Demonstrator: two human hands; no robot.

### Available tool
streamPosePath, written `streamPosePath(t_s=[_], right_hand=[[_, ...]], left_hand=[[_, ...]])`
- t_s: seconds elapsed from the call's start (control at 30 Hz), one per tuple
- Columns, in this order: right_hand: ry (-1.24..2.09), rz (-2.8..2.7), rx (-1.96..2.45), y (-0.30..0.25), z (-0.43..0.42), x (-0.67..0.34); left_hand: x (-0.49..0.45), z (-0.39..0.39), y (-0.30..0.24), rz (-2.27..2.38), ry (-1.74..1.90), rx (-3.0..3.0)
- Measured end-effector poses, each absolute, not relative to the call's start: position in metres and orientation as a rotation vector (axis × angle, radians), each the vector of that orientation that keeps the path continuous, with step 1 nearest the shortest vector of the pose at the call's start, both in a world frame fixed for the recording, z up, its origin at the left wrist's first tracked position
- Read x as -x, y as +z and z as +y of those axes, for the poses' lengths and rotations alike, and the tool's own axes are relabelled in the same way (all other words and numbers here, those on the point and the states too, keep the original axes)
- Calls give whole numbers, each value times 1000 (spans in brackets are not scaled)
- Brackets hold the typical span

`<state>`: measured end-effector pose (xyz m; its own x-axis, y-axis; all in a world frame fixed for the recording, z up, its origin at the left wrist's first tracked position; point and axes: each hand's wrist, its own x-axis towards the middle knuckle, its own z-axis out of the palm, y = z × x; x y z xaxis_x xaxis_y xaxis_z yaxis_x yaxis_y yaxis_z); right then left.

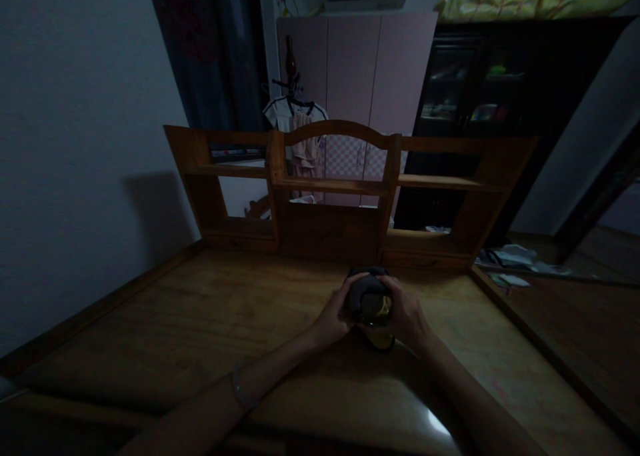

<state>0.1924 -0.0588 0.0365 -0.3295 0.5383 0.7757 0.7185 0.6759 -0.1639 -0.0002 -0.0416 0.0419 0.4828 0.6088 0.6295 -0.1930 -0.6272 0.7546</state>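
Between my two hands is a dark grey, rounded, soft-looking object with a glossy, yellowish front part. A yellow flap with a black edge shows just below it; whether it is part of the same object I cannot tell in the dim light. My left hand is wrapped round the left side of the object. On its right side, my right hand has its fingers curled over the top. Both hands are over the wooden desktop, near its back.
A wooden shelf unit with open compartments runs along the desk's back edge. The wall borders the left side. A raised wooden edge runs down the right. Behind stand pink wardrobes, hanging clothes and a dark cabinet.
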Motion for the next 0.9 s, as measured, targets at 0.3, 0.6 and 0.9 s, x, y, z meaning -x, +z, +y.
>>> streamPosePath(t_s=[0.3,0.6,0.9], right_hand=[[-330,-2044,923,33,-58,-195],[-333,-2092,952,27,-57,-199],[-289,-2102,972,27,-56,-196]], left_hand=[[4,-40,41,352,1201,-1967],[5,-37,35,393,1144,-1956],[5,-34,28,383,1125,-1937]])
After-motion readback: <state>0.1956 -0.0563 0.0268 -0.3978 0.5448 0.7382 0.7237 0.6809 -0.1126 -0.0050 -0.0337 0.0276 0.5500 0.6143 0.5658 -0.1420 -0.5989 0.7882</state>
